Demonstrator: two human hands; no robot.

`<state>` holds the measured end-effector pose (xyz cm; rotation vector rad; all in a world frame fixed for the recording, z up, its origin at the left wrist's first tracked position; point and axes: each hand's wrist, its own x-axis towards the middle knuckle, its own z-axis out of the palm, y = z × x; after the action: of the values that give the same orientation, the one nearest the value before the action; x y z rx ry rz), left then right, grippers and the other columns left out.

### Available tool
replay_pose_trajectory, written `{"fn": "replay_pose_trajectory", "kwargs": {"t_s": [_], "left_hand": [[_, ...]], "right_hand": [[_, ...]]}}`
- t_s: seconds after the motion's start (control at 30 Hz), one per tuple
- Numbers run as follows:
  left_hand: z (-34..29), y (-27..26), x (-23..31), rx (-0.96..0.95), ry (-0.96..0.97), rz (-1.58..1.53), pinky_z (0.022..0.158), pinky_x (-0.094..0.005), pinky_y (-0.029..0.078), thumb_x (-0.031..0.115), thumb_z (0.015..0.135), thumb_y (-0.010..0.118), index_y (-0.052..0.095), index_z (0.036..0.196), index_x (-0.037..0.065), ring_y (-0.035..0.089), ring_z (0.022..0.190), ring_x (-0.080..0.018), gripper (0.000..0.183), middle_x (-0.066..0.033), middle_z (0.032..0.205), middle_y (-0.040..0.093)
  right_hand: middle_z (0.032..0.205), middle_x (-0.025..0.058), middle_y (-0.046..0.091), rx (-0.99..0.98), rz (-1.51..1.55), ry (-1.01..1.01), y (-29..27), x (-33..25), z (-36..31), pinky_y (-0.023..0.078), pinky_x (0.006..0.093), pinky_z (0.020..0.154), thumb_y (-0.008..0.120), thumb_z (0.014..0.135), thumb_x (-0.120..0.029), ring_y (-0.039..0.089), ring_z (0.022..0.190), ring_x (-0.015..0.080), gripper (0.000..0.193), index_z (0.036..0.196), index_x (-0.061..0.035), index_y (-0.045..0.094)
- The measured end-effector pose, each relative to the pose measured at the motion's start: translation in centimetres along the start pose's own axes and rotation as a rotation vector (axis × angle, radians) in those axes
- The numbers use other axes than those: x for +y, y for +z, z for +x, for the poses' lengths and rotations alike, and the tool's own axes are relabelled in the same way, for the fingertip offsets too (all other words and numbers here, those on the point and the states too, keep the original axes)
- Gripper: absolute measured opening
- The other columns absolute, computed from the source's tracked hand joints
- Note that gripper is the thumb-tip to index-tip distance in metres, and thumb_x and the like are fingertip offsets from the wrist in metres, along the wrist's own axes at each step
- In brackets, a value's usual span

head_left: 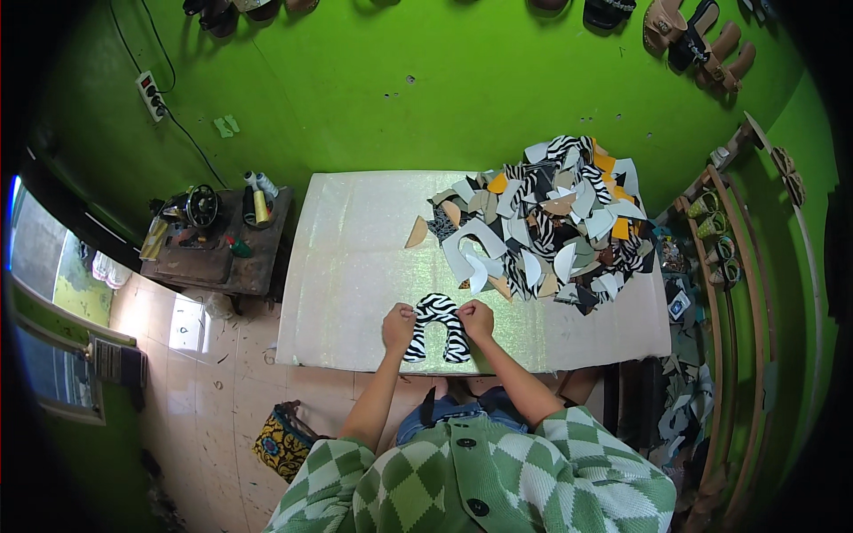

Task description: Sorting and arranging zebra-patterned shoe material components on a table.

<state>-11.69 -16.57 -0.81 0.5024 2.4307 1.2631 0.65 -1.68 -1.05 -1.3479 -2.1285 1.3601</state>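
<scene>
On the far left, a white power strip (151,96) hangs on the green wall (311,98), its dark cords running along it. Just to the right of and nearer than the strip, a black sewing machine (191,211) with a round handwheel stands on a dark wooden stand (222,271), and thread spools (261,208), one of them yellow, stand upright at the stand's right end. Near and left, a patterned yellow-and-dark bag (284,441) rests on the tiled floor (191,391).

To the right of these stretches the pale, sheet-covered counter (346,231). At its near edge the left hand (399,327) has its fingers drawn together on the left side of a zebra-striped piece (437,307). This black-and-white arch lies at the near middle of the counter, its curve toward the far side and its two legs pointing near. The right hand (476,319) pinches the arch's right side, fingers likewise closed.

Beyond the hands, a tan half-round scrap (416,233) lies just left of a large heap of cut scraps (560,213) in white, grey, tan, orange and zebra stripe, filling the far right. Farther right, sandals (702,49) hang high on the wall, and a wooden rack (730,311) holds green-toned footwear (711,222).
</scene>
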Motion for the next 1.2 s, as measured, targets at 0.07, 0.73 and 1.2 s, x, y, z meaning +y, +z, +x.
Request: {"fn": "replay_pose_trajectory", "kwargs": {"t_s": [0.07,0.73,1.2], "left_hand": [[-0.9,0.2,0.4,0.097,0.138,0.107,0.071,-0.0332,0.048,0.007,0.073,0.063,0.061,0.090,0.005,0.061,0.083,-0.0252,0.017,-0.0101,0.089,0.064],[-3.4,1.8,-0.2,-0.161,0.640,0.678,0.108,-0.0390,0.020,0.027,0.087,0.044,0.026,0.138,0.000,0.021,0.134,-0.0286,0.060,-0.0149,0.144,0.024],[-3.1,0.6,0.5,-0.231,0.661,0.712,0.107,-0.0390,0.024,0.026,0.087,0.044,0.026,0.138,0.000,0.022,0.134,-0.0296,0.059,-0.0155,0.145,0.024]], "right_hand": [[0.091,0.0104,0.062,0.032,-0.184,-0.177,-0.5,-1.3,-1.1,0.047,0.0311,0.071,0.069,0.069,-0.010,0.060,0.084,0.0245,0.021,0.090,-0.0073,0.062],[0.137,0.0136,0.038,-0.114,-0.624,-0.901,1.2,0.7,-3.0,0.030,0.0421,0.103,0.049,0.079,-0.009,0.037,0.125,0.0291,0.051,0.128,0.0007,0.041],[0.136,0.0142,0.041,-0.142,-0.636,-0.895,0.4,0.6,-2.8,0.024,0.0430,0.106,0.043,0.081,-0.006,0.038,0.126,0.0268,0.047,0.128,0.0012,0.042]]}}
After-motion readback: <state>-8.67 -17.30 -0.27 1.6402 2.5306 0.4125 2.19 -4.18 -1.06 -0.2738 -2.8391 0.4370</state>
